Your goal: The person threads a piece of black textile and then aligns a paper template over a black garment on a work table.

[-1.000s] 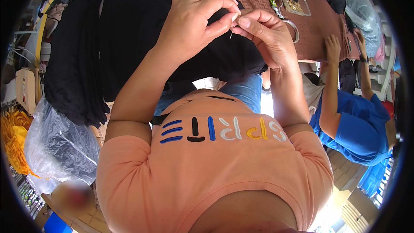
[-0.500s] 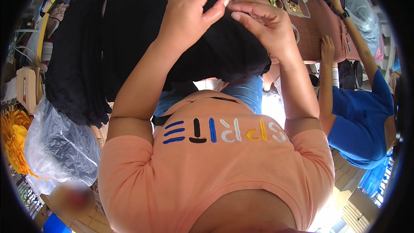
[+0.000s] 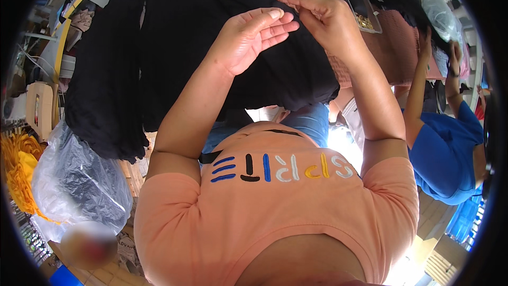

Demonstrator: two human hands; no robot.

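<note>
My left hand (image 3: 250,39) looked lightly pinched, my right hand (image 3: 325,20) curved just beside it; whether either gripped anything, I couldn't tell. Black cloth (image 3: 180,37) lay beneath both, probably for easy reach.

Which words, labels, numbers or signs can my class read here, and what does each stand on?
Peach shirt: one large word in blue, black, white and yellow letters, upside down; wording withheld.
Printed item, lower left: small dark lettering, partly visible; wording withheld.
I can read no other text.
</note>
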